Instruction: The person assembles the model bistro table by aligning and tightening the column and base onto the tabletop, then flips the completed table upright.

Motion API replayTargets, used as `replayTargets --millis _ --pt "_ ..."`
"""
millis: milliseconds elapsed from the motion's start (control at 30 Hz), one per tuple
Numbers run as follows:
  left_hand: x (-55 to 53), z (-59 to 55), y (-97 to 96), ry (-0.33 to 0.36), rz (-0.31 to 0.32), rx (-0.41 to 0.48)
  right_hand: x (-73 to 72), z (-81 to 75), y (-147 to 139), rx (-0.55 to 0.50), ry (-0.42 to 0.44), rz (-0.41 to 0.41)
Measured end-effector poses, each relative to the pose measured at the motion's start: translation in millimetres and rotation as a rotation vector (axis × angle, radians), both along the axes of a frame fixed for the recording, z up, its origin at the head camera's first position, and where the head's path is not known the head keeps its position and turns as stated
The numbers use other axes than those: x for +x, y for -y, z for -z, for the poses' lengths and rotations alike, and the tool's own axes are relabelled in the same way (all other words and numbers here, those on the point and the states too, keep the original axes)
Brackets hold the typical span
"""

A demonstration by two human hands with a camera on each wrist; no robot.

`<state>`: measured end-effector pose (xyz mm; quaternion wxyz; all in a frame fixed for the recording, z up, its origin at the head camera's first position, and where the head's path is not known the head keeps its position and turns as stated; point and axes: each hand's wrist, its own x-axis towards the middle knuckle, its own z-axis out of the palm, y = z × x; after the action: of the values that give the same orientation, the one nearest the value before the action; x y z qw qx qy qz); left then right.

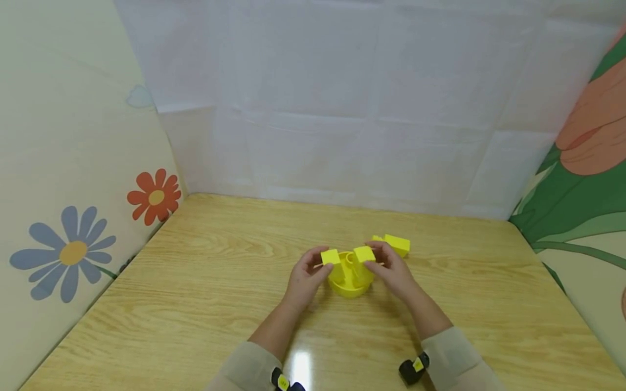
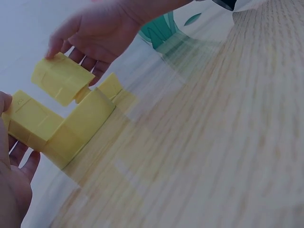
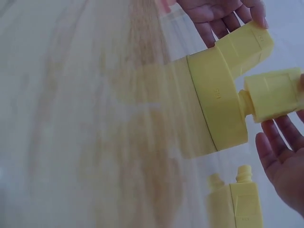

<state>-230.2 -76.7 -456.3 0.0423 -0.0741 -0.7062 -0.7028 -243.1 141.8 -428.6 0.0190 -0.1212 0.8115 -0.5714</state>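
A round yellow plastic dish (image 1: 349, 291) with a short tube in its middle stands on the table. My left hand (image 1: 304, 278) pinches a yellow block (image 1: 330, 258) at the dish's left side; its lower end is hidden behind the rim in the right wrist view. Opposite it, my right hand (image 1: 395, 276) holds a matching yellow block (image 3: 273, 95) between thumb and fingers. That block's narrow neck (image 3: 245, 101) points down at the dish's rim. Whether the neck touches the dish, I cannot tell.
Behind my right hand, another yellow block (image 1: 398, 245) with a ridged neck lies on the wooden table (image 1: 195, 304). A white sheet (image 1: 342, 108) hangs at the back. Flower-printed panels (image 1: 58, 163) flank the table. Each sleeve carries a black wrist device (image 1: 412, 371).
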Motion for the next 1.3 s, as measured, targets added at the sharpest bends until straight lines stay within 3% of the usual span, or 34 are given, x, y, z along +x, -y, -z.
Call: replayTargets --millis 200,400,633,1033,1300 --pt "-0.4 -1.5 -0.6 -0.005 0.001 0.017 1.3 1.1 -2 -0.003 0.041 0.088" --pt "0.1 -2.2 -0.4 -0.011 -0.005 0.014 4.6 3.5 -7 -0.083 -0.026 0.012" --pt "-0.2 -2.0 -0.5 -0.014 -0.003 0.022 5.3 5.0 -11 -0.042 -0.064 -0.052" --pt "-0.3 -2.2 -0.9 -0.008 -0.007 0.027 8.3 3.6 -9 -0.012 0.051 0.074" --pt "0.1 -0.9 -0.8 -0.008 -0.009 0.009 16.3 3.6 -16 -0.131 -0.010 -0.003"
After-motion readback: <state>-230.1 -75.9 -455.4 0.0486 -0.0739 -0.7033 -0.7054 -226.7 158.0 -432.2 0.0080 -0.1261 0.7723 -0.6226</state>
